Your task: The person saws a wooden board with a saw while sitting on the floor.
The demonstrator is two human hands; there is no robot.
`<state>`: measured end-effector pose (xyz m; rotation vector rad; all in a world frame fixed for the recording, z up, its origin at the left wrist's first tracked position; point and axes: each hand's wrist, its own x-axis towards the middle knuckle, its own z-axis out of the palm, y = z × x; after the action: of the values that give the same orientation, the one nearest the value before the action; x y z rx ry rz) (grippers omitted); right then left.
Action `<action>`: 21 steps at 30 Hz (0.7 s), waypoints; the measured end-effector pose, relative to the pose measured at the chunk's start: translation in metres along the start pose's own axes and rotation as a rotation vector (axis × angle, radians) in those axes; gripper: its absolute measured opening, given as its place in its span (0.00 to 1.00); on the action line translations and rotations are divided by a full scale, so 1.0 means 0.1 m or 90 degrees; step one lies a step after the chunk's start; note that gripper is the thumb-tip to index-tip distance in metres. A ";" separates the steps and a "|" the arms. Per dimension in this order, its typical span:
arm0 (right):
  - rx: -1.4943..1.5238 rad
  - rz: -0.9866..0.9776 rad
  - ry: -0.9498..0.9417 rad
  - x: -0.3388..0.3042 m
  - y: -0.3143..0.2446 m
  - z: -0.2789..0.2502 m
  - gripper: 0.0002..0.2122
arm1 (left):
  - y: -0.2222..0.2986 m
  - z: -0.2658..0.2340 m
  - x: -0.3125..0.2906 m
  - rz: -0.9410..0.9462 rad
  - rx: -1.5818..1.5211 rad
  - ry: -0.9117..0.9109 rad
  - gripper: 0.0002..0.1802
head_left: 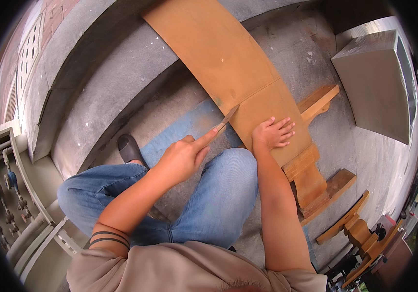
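A long brown sheet (pixel 209 44) that looks like cardboard runs from the top edge toward my right knee, with a crease across it. My left hand (pixel 184 155) grips a knife (pixel 229 116), its index finger stretched along the handle. The blade tip meets the sheet's left edge, a little below the crease. My right hand (pixel 273 133) lies flat on the sheet's near part with its fingers spread, pressing on its surface. Most of the knife's handle is hidden in my left fist.
Carved wooden pieces (pixel 308 177) stand under and beside the sheet's near end. Another wooden piece (pixel 360 228) is farther right. A grey box-like block (pixel 372 73) stands at the upper right. Concrete steps (pixel 107 82) curve along the left. A blue patch (pixel 184 129) marks the floor.
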<state>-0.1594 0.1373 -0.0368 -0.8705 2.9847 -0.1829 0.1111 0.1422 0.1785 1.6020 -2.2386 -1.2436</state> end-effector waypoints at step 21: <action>0.021 0.032 -0.045 0.05 0.05 -0.10 0.33 | -0.09 -0.06 -0.07 0.019 -0.027 -0.020 0.28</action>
<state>-0.1667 0.1395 -0.0275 -0.7817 2.9259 -0.1958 0.1239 0.1439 0.1789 1.5387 -2.2316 -1.3083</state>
